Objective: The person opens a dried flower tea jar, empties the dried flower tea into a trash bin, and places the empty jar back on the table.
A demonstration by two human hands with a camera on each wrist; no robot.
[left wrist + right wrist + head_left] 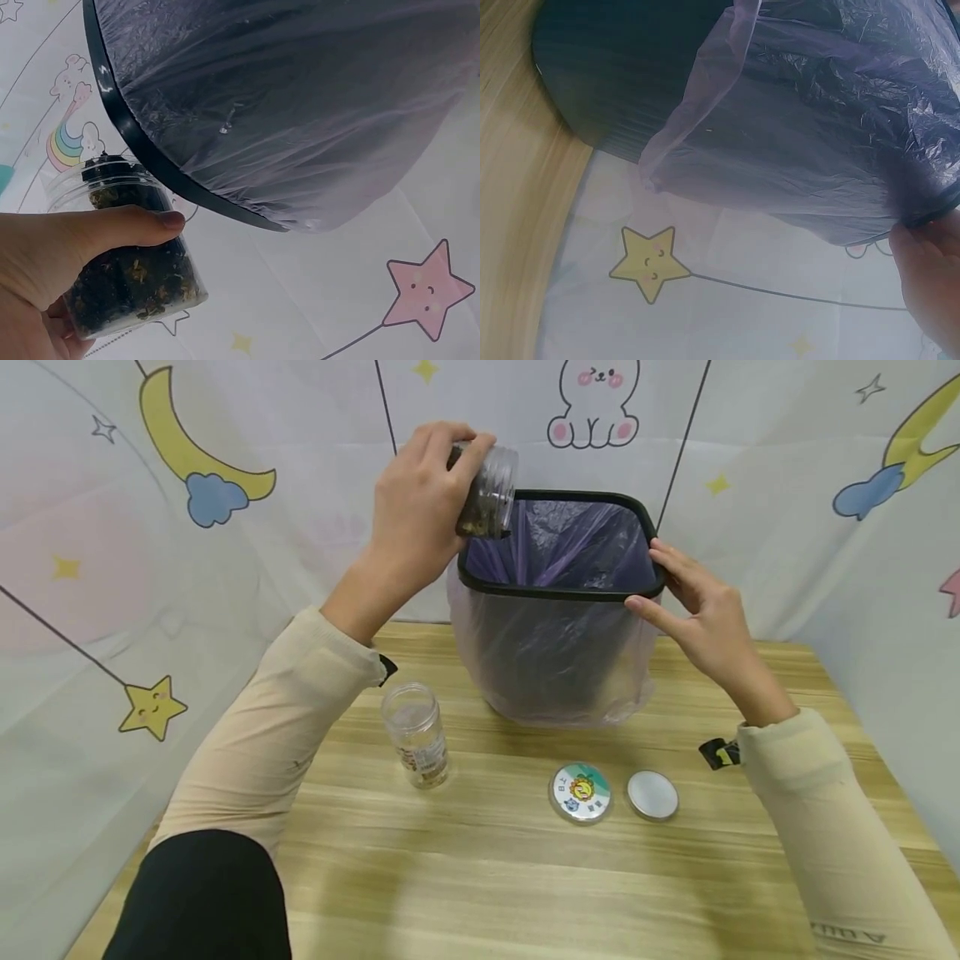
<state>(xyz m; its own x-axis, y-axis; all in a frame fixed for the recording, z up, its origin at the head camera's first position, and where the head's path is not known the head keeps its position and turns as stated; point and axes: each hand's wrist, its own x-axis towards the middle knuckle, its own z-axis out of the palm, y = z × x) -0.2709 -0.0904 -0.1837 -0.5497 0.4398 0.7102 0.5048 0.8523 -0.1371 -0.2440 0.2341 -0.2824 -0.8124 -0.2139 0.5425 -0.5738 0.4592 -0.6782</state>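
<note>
My left hand [420, 502] grips a clear lidless jar [495, 485] tipped on its side, its mouth over the left of the bin's rim. Dark dried bits with lighter yellowish flecks [139, 281] fill much of the jar in the left wrist view. The black bin [555, 647] is lined with a thin purple plastic bag [540, 543] folded over its outside. At the bin's right corner, my right hand [708, 622] holds the black rim [555, 594], thumb on the near side and fingers at the far side.
Left of the bin, a second clear jar [416, 735] stands lidless with a little content at its bottom. Two round lids lie in front: a printed lid [581, 793] and a smaller white lid [652, 795]. A cartoon-printed cloth [315, 410] encloses the wooden table [480, 877].
</note>
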